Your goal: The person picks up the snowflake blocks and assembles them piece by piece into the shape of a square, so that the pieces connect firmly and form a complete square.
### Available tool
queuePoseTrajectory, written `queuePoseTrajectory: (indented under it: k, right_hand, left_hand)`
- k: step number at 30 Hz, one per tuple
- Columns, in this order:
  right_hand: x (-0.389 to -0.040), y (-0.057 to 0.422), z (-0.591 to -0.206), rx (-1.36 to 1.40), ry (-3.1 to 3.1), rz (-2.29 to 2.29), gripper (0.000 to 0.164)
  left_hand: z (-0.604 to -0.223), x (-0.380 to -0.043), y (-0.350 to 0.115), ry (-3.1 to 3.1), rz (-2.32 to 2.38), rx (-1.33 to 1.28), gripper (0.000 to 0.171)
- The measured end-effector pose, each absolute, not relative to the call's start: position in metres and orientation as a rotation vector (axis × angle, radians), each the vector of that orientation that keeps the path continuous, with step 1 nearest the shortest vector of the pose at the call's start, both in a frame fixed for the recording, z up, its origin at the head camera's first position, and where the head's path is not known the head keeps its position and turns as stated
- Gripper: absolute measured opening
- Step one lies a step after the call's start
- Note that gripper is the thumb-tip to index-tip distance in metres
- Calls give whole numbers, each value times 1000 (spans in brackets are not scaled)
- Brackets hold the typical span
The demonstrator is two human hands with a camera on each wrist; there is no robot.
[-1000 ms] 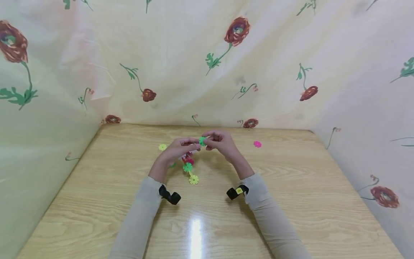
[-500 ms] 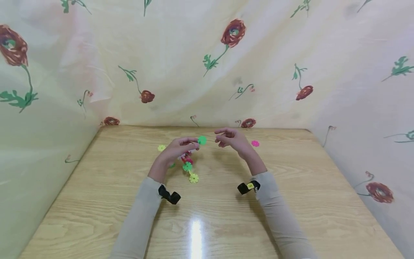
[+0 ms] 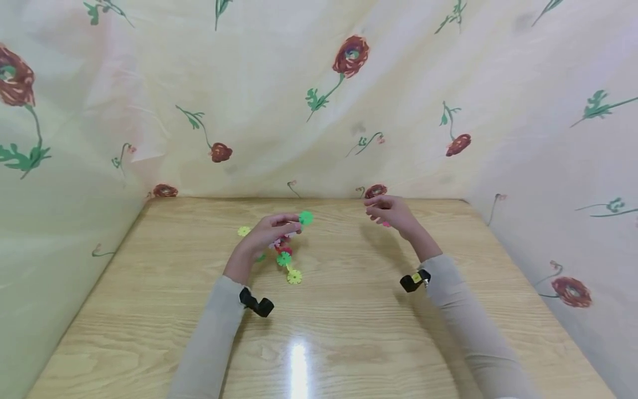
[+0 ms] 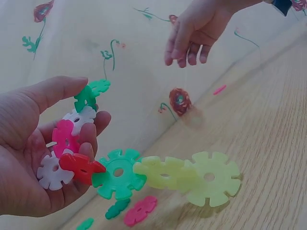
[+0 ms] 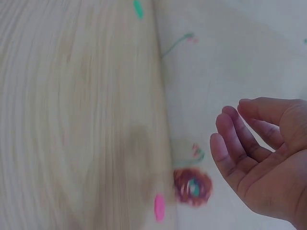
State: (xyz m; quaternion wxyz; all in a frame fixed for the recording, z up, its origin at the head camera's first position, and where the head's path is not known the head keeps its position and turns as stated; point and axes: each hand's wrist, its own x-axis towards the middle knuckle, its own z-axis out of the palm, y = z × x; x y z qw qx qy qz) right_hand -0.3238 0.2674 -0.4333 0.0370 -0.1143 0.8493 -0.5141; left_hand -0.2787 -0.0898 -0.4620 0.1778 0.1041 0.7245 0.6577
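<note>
My left hand (image 3: 266,233) holds a chain of slotted plastic flower discs, pinching a green disc (image 4: 86,99) at its upper end between thumb and fingers. Down the chain in the left wrist view come white, pink (image 4: 65,136), white and red (image 4: 84,168) discs across the palm and fingers. Beyond them a larger-looking green disc (image 4: 106,178) and two pale yellow discs (image 4: 211,163) reach out over the table. My right hand (image 3: 397,218) hovers with loosely bent fingers and holds nothing. Below it a loose pink disc (image 5: 159,208) lies on the table, mostly covered by the hand in the head view.
A loose yellow disc (image 3: 243,231) lies left of my left hand. Beneath the chain, another pink disc (image 4: 140,211) and green discs (image 4: 117,208) rest on the wooden table (image 3: 339,332). A flower-patterned cloth (image 3: 259,100) rises along the table's back and sides.
My right hand has let go of the green disc at the chain's end and moved right, over the loose pink disc. My left hand keeps holding the chain. The head view has shifted slightly.
</note>
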Motion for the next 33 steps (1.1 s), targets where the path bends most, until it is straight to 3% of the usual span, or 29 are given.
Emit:
queuePoseTrajectory:
  k: [14, 33]
  right_hand:
    - [-339, 316, -456, -245, 2784, -1306, 33]
    - [-350, 328, -474, -126, 2765, -1058, 39]
  left_hand:
    - [-464, -279, -95, 2056, 1847, 261, 42]
    - [-464, -279, -93, 2060, 1842, 254, 42]
